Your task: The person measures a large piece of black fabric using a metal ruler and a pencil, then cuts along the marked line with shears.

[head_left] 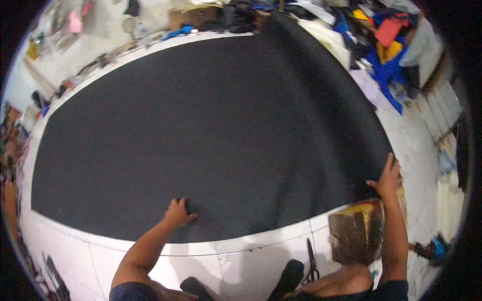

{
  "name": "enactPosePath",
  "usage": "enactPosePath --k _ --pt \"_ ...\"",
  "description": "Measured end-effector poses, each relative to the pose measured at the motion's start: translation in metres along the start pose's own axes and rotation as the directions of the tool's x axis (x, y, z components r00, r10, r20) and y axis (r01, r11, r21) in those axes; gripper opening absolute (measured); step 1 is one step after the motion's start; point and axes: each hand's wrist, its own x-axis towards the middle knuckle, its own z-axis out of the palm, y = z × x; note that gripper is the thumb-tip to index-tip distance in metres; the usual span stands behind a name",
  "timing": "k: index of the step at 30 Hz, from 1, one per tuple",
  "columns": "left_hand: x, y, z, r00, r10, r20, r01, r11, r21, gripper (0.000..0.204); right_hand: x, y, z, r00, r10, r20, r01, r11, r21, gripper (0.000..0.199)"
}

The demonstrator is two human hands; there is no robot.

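A wide sheet of black fabric [170,125] lies spread out before me. Along its right side it is wound into a thick roll [326,90] that runs from far to near. My left hand [178,214] rests on the sheet close to its near edge, thumb held apart from the fingers. At the near end of the roll, my right hand [389,179] lies against the cloth with thumb and fingers spread wide. Wrinkles cross the fabric left of the roll. What is under the right palm is hidden.
Scissors with dark handles [312,263] lie on the white floor [201,266] near my feet. A worn brown block [354,233] stands beside my right forearm. Heaped coloured cloth [389,60] is at the far right, a cardboard box [193,19] at the back.
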Motion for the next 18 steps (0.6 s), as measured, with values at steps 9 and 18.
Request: enactPosePath --k 9,18 --pt "-0.018 -0.017 0.015 0.991 -0.041 -0.130 0.038 0.999 -0.023 0.090 0.075 0.066 0.032 0.911 -0.328 0.250 0.050 0.689 0.723 0.120" --pt "-0.021 0.010 0.001 0.992 0.002 -0.127 -0.006 1.000 -0.030 0.085 0.060 0.081 0.045 0.954 -0.262 -0.146 0.299 0.787 0.540 0.080"
